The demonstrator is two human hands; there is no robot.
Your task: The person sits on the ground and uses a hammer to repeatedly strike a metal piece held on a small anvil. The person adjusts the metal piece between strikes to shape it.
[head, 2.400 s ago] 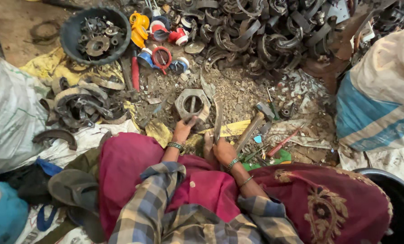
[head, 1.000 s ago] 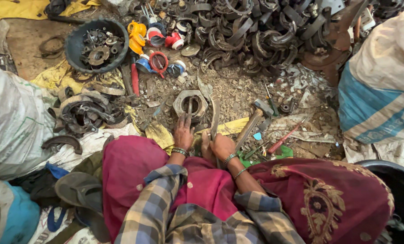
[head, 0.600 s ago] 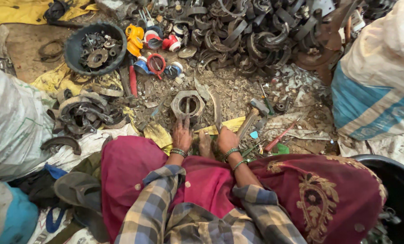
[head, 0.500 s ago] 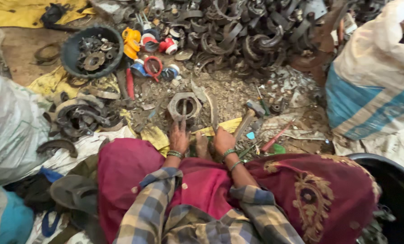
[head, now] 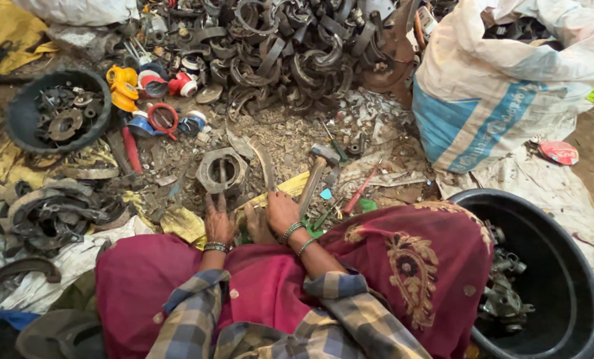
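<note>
Mostly scrap: biggest is the heap of curved dark metal bands and rings point(head: 290, 53) across the top, rusty, tangled. Next, a white woven sack w/ blue stripe point(head: 496, 93) at right, slumped. Black plastic tub point(head: 563, 266) at lower right holds grey cast parts. Round black basin point(head: 21, 119) at upper left is filled w/ discs and gears. Smaller pile of bent steel strips point(head: 51, 213) lies at left.

Person sits low, magenta cloth over the knees, plaid sleeves, both arms reaching fwd to the gritty ground. Left hand point(head: 218, 223) lies palm down, fingers spread and flat, tips just at the near edge of a hexagonal metal housing point(head: 222, 171); grips nothing. Housing sits upright on the dirt, btwn the hands and the heap, grey, hollow centre. Right hand point(head: 282, 211) is curled, fingers together, near a thin curved metal blade point(head: 268, 169); can't tell if it clamps it.

Wooden-handled hammer point(head: 315, 174) lies just right of that hand. Red-handled tool point(head: 131, 149) lies at left. Yellow and red plastic caps point(head: 144, 93) sit above, well apart from both hands.
</note>
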